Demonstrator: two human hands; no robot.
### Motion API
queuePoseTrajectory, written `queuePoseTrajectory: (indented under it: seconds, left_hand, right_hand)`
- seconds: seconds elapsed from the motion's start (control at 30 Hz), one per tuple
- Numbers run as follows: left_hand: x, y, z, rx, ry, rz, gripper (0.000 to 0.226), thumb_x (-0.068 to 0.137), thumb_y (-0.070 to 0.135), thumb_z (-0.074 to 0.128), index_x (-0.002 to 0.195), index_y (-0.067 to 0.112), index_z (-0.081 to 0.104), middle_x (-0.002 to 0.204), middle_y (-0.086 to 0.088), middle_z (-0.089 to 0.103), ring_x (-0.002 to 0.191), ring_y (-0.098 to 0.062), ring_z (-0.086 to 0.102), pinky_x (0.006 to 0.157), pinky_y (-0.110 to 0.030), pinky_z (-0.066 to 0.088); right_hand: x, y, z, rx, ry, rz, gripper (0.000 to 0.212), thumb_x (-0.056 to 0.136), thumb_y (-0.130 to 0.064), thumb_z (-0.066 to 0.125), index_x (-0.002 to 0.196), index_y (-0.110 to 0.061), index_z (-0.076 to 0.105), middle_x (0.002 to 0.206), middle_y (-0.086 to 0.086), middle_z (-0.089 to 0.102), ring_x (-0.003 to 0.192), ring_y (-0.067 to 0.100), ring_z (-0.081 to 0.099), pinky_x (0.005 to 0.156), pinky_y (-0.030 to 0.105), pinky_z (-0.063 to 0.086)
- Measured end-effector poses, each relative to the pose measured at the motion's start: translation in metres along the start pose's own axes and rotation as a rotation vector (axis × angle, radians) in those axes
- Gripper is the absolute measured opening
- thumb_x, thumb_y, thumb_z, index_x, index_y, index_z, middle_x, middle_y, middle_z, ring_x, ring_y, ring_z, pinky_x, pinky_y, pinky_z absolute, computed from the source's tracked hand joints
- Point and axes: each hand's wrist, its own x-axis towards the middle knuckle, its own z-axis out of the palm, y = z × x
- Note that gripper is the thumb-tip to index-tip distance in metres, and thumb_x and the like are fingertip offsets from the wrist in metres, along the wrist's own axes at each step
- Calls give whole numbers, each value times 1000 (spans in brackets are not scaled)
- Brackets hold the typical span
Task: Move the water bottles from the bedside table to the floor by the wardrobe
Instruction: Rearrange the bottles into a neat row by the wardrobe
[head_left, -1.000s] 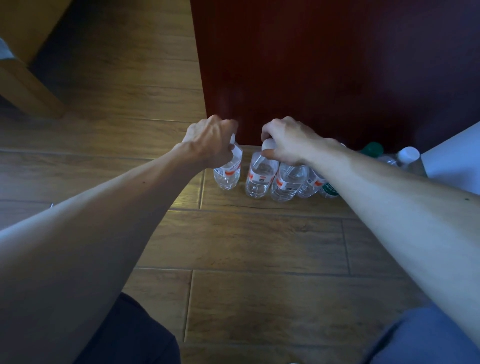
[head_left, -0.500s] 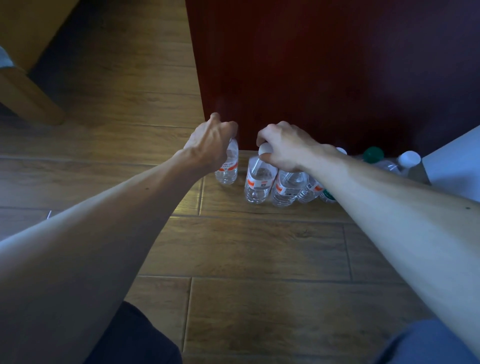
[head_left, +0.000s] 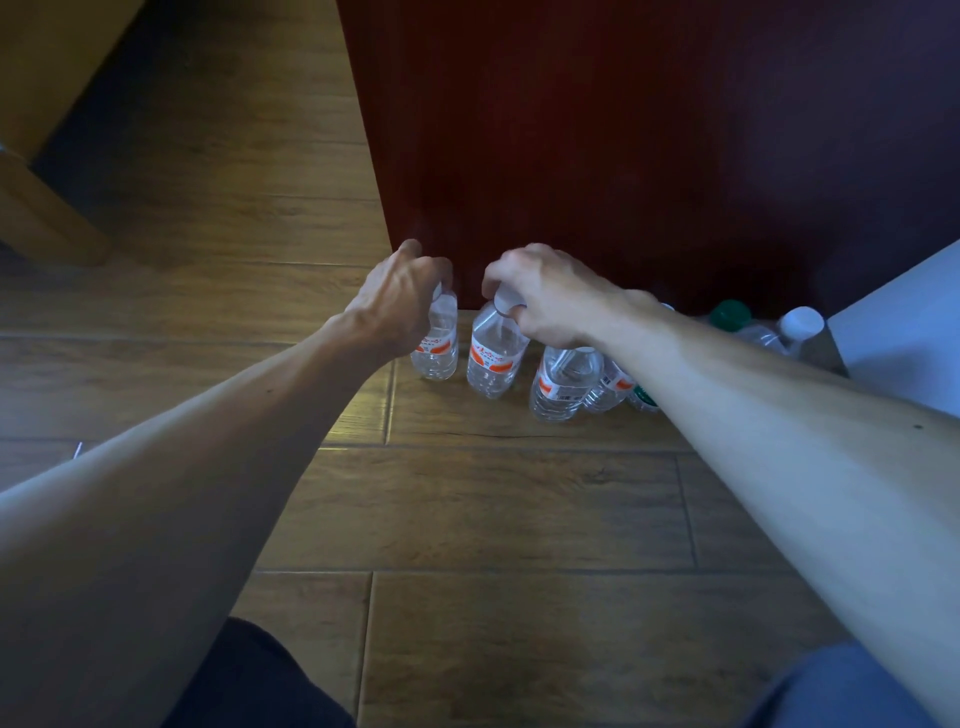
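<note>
left hand (head_left: 400, 306) grips leftmost clear orange-labelled plastic bottle (head_left: 440, 351), right hand (head_left: 550, 301) grips neighbouring bottle (head_left: 493, 361), beside dark red wardrobe (head_left: 623, 156) base; wooden plank floor (head_left: 519, 509) open leftward

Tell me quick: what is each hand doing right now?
Left hand: gripping the top of the leftmost bottle.
Right hand: gripping the cap end of the next bottle.

The floor (head_left: 519, 509) is wood-grained planking with a low satin sheen and a soft glare near the left-end bottle (head_left: 440, 351). That bottle, the second bottle (head_left: 493, 364) and the third bottle (head_left: 563, 387) are clear, glossy plastic with smooth orange-and-white labels. The green cap (head_left: 730, 314) and white cap (head_left: 802, 323) look like matt plastic. The wardrobe (head_left: 623, 130) is dark red-brown wood, smooth and faintly glossy.
</note>
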Motion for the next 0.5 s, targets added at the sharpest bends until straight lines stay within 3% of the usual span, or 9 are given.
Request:
queuePoseTrajectory:
  seconds: [0.17,0.27,0.4,0.5]
  left_hand:
    - [1,0,2,-17,9,6,51,78,-19,51,116,12,64,111,-15,47,90,-33,54,66,-31,36]
    - [3,0,3,-20,25,13,50,78,-19,51,115,12,64,107,-12,46,86,-29,51,66,-31,36]
    - [5,-2,7,-16,35,36,49,79,-19,51,114,13,64,103,-10,46,88,-28,51,67,-30,34]
    - [7,-7,13,-27,51,62,45,79,-15,57,113,14,64,100,-9,48,90,-32,56,66,-30,35]
  right_hand:
    - [4,3,0,26,31,-7,44,87,11,51,122,-13,61,115,3,56,101,15,49,76,28,41]
    - [5,5,0,38,35,-15,43,86,13,51,117,-14,63,115,4,57,104,19,54,73,28,44]
    - [5,4,-2,41,46,-8,44,88,14,50,122,-11,62,109,2,51,97,16,52,60,16,38]
    - [6,0,-4,31,70,-21,46,89,14,52,126,-10,61,123,7,57,113,22,56,74,22,41]
